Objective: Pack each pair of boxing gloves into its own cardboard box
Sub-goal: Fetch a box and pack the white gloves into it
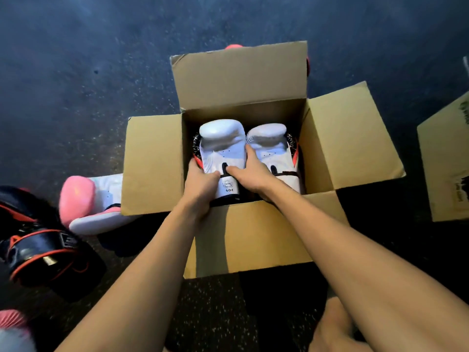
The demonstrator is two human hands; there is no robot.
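Dark speckled floor fills most of the frame. In the middle of it sits your open cardboard box, all four flaps spread: the far one stands up, the side ones fold outward, and the near one hangs down toward you under your forearms. A second cardboard box with dark print on it is cut off by the right edge, well apart from the first.

At lower left, a black glove with orange-red trim lies on the floor. Just beyond it a pink-and-white glove lies partly tucked under the open box's left flap. A sliver of pink peeks over the far flap; it may be another glove, but too little shows to say.

Inside the box, two white gloves stand side by side, padded ends toward the far wall. The left white glove sits slightly higher than the right white glove, and they touch along the middle.

Your left hand grips the left white glove at its outer side, thumb on the front, the other fingers hidden behind it. Your right hand grips the same glove from the other side: its fingers are pushed into the seam between the two gloves, thumb laid across the cuff. The cuff label between your thumbs reads "6OZ".
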